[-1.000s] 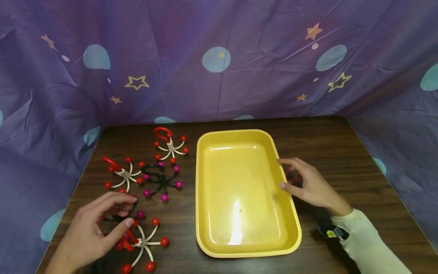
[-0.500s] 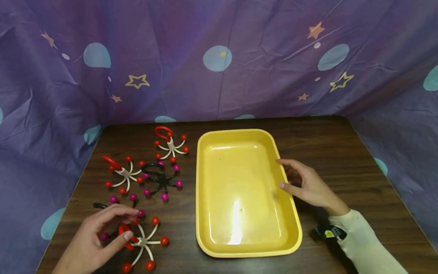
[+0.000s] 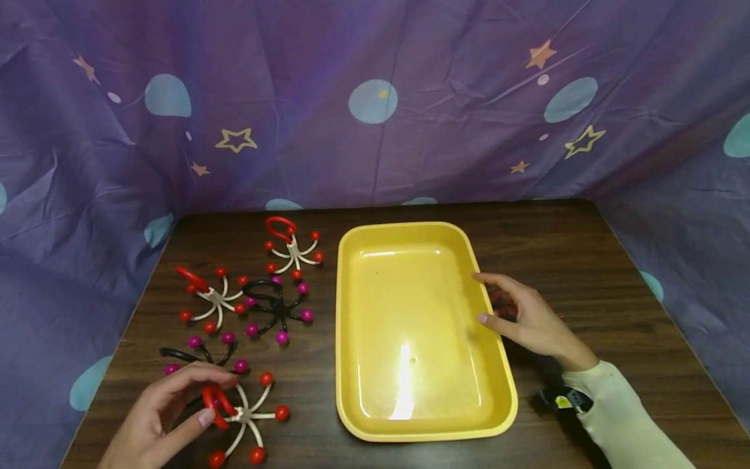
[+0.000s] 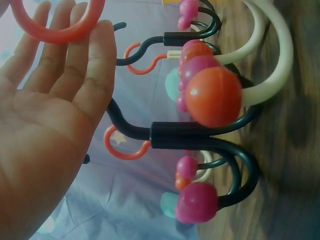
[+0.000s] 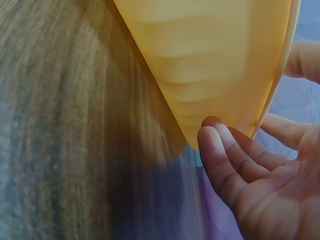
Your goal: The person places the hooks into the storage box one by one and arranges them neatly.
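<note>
My left hand [image 3: 170, 413] is at the near left, thumb and forefinger spread around the red hooked handle [image 3: 217, 405] of a massager with white curved legs and red ball tips [image 3: 249, 414]. In the left wrist view the fingers are nearly straight behind the red hook [image 4: 60, 35], not curled round it. A black massager with magenta balls [image 4: 180, 135] stands just beyond, partly covered by the hand in the head view. My right hand [image 3: 533, 322] holds the right rim of a yellow tray [image 3: 346, 326], with thumb and forefinger over the edge and the other fingers against the outer wall [image 5: 220, 80].
Farther back on the left stand another black massager [image 3: 278, 309] and two white ones with red hooks, one at the left [image 3: 215, 299] and one at the back [image 3: 293, 251]. A purple star-patterned cloth [image 3: 305, 130] hangs behind the wooden table [image 3: 586, 273].
My left hand has moved toward me, away from the near black massager, with its fingers now about the red hook. My right hand stays on the tray rim.
</note>
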{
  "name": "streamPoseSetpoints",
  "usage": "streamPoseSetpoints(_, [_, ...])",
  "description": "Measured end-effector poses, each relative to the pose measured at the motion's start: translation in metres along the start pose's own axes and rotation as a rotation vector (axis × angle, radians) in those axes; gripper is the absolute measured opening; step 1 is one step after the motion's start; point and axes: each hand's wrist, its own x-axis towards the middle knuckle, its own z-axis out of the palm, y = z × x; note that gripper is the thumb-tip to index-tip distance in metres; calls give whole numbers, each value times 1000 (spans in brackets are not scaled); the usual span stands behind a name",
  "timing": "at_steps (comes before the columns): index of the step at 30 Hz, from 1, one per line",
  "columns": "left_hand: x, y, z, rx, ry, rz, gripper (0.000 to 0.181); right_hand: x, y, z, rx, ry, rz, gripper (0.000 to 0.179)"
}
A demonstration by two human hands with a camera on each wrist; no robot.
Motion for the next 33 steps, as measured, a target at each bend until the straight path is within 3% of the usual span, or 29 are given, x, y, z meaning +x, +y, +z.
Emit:
streamPoseSetpoints(3, [0,-5,1,-22,10,31,46,0,0,0,35,4,-13,66])
streamPoseSetpoints(7, [0,-5,2,-3,17,17,43,-1,1,0,96,-2,-21,65])
streamPoseSetpoints(14, [1,-14,4,-84,9,152,51,0,3,-1,144,-22,-26,65])
streamPoseSetpoints(19, [4,-11,7,-28,15,118,45,0,4,-1,152,-30,-23,66])
streamPoseSetpoints(27, [13,1,14,195,37,8,38,0,6,-1,184,-34,-32,67])
streamPoseSetpoints(33, [19,4,18,210,39,22,41,0,6,-2,192,-42,-30,68])
